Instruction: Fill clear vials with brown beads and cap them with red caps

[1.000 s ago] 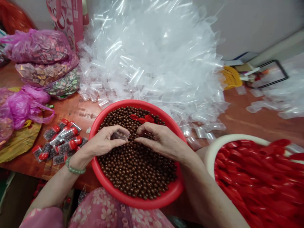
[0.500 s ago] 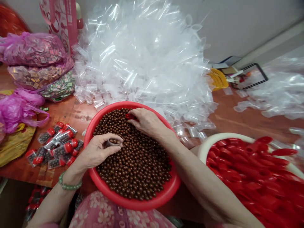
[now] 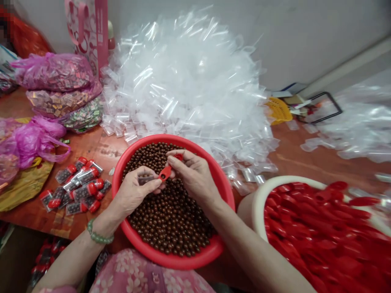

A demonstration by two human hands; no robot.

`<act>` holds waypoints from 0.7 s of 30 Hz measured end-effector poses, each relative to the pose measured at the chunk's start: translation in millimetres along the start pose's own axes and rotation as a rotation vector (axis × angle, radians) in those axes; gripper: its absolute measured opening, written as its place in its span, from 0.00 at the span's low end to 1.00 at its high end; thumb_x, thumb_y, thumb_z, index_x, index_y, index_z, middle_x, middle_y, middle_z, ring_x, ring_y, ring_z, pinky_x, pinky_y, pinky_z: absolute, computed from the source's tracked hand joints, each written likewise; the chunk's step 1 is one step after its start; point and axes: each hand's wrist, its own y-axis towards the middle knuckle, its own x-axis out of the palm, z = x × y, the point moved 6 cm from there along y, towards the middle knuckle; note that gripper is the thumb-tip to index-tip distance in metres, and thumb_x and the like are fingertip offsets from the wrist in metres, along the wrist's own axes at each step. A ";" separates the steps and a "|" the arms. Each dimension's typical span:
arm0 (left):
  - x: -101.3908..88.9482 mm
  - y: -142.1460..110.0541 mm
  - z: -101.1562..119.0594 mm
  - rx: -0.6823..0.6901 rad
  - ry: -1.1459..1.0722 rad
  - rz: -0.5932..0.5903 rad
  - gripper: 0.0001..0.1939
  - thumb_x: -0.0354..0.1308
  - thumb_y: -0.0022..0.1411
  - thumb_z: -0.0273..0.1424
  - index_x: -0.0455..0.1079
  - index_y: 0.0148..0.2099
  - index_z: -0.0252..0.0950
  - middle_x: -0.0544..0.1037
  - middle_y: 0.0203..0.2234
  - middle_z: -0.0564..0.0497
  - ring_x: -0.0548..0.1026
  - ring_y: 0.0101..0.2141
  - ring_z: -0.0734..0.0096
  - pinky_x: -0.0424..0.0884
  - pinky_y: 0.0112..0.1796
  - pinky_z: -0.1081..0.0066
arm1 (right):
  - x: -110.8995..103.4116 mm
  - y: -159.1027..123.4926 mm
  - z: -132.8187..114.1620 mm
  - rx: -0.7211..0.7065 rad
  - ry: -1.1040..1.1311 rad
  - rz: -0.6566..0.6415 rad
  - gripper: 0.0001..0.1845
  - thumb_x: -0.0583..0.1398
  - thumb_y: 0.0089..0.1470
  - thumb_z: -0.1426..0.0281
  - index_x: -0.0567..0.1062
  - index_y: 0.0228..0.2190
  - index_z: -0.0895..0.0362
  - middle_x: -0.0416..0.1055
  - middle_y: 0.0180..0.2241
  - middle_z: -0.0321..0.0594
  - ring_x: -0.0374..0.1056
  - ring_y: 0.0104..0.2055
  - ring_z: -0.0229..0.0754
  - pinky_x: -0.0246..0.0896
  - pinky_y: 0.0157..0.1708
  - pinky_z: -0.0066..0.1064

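The left hand (image 3: 134,190) curls narrowly around a small clear plastic tube (image 3: 146,179), held on its side with brown balls visible inside. The right hand (image 3: 193,177) makes a narrow pinch on a red plastic cap (image 3: 165,173), just beside the tube's end. Both hands are over a red plastic basin (image 3: 227,191) filled with glossy brown balls (image 3: 171,232).

Handling assessment: the tube appears light and thin-walled, so take hold around its body and leave the end clear. The cap appears small, light and fairly stiff; its flat red tab offers the better pinch point. The balls look smooth and are likely to roll readily.

A green bead bracelet (image 3: 99,238) is on the left wrist. To the left of the basin, capped tubes (image 3: 81,187) lie in a loose group on the wooden counter (image 3: 314,156). To the right, a white-rimmed basin (image 3: 259,207) holds many red caps (image 3: 317,232). Beyond the red basin stands a large heap of clear tubes (image 3: 183,89). Pink plastic bags of small wrapped packets (image 3: 53,73) lie at far left, and a yellow basket (image 3: 277,110) sits at far right.
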 end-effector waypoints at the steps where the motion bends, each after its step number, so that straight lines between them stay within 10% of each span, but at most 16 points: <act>1: 0.1 -0.8 -1.0 -0.006 -0.017 0.010 0.16 0.69 0.51 0.37 0.67 0.35 0.33 0.77 0.29 0.52 0.77 0.33 0.72 0.73 0.38 0.71 | -0.3 -3.7 -2.5 -0.066 -0.105 0.032 0.12 0.60 0.56 0.62 0.73 0.38 0.56 0.72 0.25 0.35 0.67 0.23 0.36 0.66 0.25 0.29; 5: 0.1 -1.4 -3.8 0.000 -0.107 0.020 0.20 0.72 0.46 0.38 0.67 0.34 0.33 0.76 0.25 0.55 0.76 0.29 0.75 0.73 0.35 0.73 | 4.7 -20.4 -19.7 -0.475 -0.564 0.052 0.15 0.54 0.61 0.69 0.72 0.48 0.56 0.76 0.41 0.47 0.73 0.41 0.45 0.71 0.44 0.39; 10: -3.6 -1.0 -7.3 -0.009 -0.246 0.013 0.22 0.73 0.44 0.38 0.68 0.35 0.32 0.75 0.26 0.55 0.75 0.28 0.76 0.74 0.33 0.73 | 21.6 -36.8 -19.9 -0.670 -0.856 -0.267 0.28 0.49 0.64 0.72 0.55 0.64 0.60 0.72 0.44 0.52 0.73 0.42 0.48 0.74 0.41 0.39; 15: -7.9 -1.7 -7.6 0.019 -0.230 -0.024 0.21 0.72 0.46 0.36 0.69 0.38 0.31 0.75 0.29 0.54 0.76 0.30 0.75 0.74 0.36 0.72 | 19.1 -42.3 -19.6 -0.673 -0.880 -0.384 0.29 0.49 0.63 0.75 0.55 0.64 0.59 0.72 0.44 0.52 0.73 0.42 0.47 0.74 0.38 0.38; 21: -3.2 -2.8 -3.4 0.026 -0.094 -0.071 0.14 0.67 0.53 0.32 0.68 0.38 0.31 0.78 0.32 0.50 0.77 0.35 0.72 0.72 0.40 0.71 | -8.0 -24.6 -30.1 -0.368 -0.413 -0.118 0.15 0.58 0.61 0.67 0.70 0.50 0.50 0.76 0.43 0.42 0.74 0.42 0.42 0.72 0.44 0.35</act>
